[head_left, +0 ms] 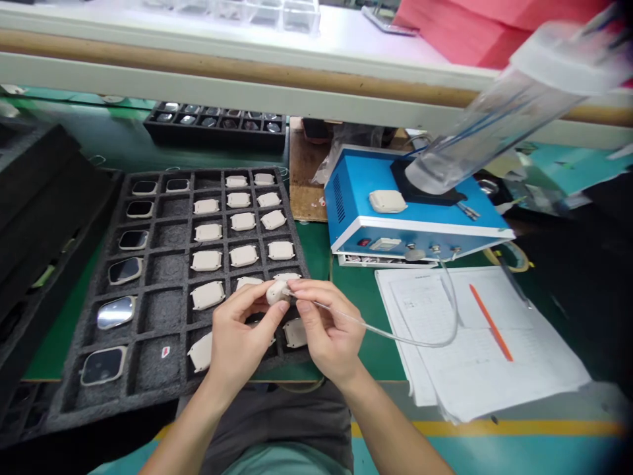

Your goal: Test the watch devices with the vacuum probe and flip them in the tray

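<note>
My left hand (236,336) pinches a small beige square casing (277,290) just above the near right corner of a black foam tray (163,389). Against that casing my right hand (324,326) holds the tip of a thin clear tube (420,340). The tube curves right over the papers and up to a blue box machine (356,198). Several more beige casings (243,221) fill the tray's right columns. Glossy dark square parts (115,311) lie in its left column. One beige casing (387,201) rests on top of the blue machine.
A stack of paper forms (519,369) with an orange pen (490,321) lies at the right. A clear cylinder (494,119) rises from the machine. A second black tray (217,125) sits at the back, and dark foam stacks (34,198) stand at the left.
</note>
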